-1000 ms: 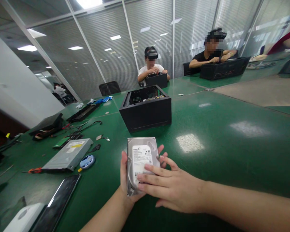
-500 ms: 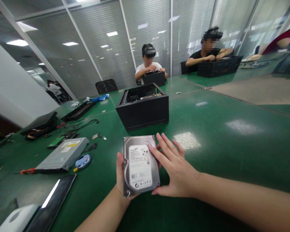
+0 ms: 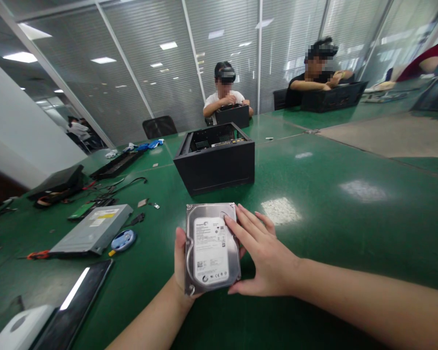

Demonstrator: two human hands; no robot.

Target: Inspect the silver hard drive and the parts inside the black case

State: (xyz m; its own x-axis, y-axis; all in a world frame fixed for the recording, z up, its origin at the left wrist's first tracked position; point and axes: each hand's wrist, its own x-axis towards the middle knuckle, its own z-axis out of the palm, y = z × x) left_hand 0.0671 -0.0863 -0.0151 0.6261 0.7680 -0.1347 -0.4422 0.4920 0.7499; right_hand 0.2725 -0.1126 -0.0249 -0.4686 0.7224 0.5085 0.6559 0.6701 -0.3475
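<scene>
A silver hard drive (image 3: pixel 212 265) with a white label lies face up over the near part of the table, tilted toward me. My left hand (image 3: pixel 181 265) grips it from beneath and from the left, its thumb along the left edge; its other fingers are mostly hidden under the drive. On the opposite side, my right hand (image 3: pixel 268 260) has its fingers stretched out. Its index fingertip touches the label's upper right area, and its thumb reaches the lower right corner. Just beyond the drive stands an open black computer case (image 3: pixel 219 167).
To the left lie an optical drive (image 3: pixel 93 231), a blue round object (image 3: pixel 123 240), a screwdriver (image 3: pixel 40 255), a dark glossy phone-like slab (image 3: pixel 78 301) and cables (image 3: pixel 127 182). Across the green table (image 3: pixel 314 194), a person in white (image 3: pixel 219 99) and another in black (image 3: pixel 299 90) handle black cases.
My hands and the hard drive hold nearly the same pose. The view has shifted slightly. The person in black has moved their hands over the case.
</scene>
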